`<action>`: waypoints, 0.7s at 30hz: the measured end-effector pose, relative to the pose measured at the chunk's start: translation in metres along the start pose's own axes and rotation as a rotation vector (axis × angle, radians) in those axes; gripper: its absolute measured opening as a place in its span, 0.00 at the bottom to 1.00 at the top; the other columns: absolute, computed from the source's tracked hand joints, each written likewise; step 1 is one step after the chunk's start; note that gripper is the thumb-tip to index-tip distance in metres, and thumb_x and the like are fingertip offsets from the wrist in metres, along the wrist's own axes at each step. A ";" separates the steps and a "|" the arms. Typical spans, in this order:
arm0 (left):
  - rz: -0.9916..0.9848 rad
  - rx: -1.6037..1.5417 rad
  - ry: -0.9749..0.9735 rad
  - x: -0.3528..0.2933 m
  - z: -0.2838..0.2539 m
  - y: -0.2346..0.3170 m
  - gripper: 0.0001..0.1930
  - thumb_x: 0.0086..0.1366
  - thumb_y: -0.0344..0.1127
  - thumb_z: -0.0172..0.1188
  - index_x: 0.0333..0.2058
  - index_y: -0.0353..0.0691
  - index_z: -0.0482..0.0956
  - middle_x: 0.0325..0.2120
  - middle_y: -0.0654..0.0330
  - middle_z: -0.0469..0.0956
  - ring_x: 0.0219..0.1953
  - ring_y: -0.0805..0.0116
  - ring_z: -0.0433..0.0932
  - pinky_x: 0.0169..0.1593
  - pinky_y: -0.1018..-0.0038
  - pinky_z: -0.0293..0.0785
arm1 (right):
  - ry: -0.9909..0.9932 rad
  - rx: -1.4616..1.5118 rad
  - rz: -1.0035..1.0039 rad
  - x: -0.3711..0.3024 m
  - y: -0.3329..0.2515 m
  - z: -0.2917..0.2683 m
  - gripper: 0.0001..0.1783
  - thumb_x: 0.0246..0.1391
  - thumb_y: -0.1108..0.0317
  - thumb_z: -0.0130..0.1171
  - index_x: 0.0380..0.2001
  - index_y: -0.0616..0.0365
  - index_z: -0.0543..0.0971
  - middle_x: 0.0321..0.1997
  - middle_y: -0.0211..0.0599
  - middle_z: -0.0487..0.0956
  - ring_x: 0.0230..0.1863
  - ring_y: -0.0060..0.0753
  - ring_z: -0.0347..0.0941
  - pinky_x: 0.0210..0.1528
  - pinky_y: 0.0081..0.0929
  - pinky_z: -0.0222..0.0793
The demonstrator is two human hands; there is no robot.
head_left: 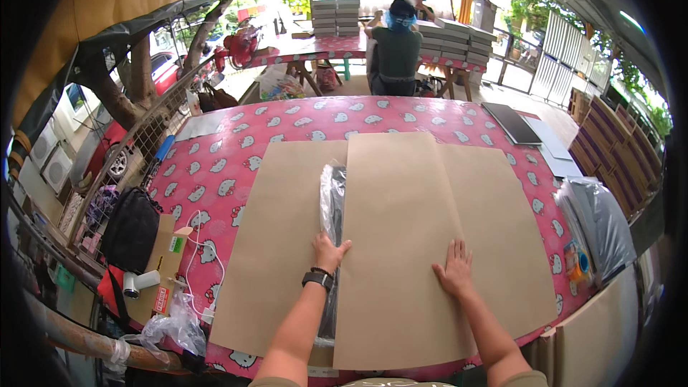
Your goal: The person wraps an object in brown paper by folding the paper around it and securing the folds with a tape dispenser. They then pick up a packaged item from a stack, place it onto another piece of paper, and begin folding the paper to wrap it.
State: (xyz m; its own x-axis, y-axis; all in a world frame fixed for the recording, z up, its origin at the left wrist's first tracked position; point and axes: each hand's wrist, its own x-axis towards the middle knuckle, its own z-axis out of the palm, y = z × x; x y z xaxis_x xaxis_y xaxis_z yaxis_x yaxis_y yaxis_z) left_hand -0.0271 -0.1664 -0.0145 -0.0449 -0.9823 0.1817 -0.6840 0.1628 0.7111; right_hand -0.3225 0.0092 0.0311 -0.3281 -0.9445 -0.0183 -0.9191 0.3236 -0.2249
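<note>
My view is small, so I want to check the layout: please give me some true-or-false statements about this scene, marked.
1. The right hand lies on the large brown cardboard sheet. True.
2. The left hand is off the table. False: it is at the slim dark item in clear plastic.
3. The dark wristwatch is on the right wrist. False: it is on the left.
4. The black fabric bag is left of the cardboard. True.

Your left hand point(330, 253) sits just below centre, thumb spread. Your right hand point(454, 269) lies flat, farther right.
</note>
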 end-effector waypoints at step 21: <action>-0.041 -0.070 -0.062 -0.006 -0.004 0.013 0.40 0.44 0.51 0.68 0.47 0.24 0.64 0.43 0.39 0.68 0.47 0.44 0.65 0.52 0.57 0.61 | -0.014 -0.004 0.075 0.273 0.015 -0.012 0.45 0.54 0.37 0.37 0.64 0.60 0.46 0.70 0.41 0.42 0.70 0.39 0.34 0.67 0.40 0.37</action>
State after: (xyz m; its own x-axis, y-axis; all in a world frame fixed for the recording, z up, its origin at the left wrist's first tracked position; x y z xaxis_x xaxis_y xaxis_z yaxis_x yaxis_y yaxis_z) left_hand -0.0326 -0.1585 -0.0038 -0.0649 -0.9917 0.1107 -0.6339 0.1267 0.7630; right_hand -0.4286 -0.2432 0.0345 -0.3927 -0.9184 -0.0488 -0.8930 0.3935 -0.2185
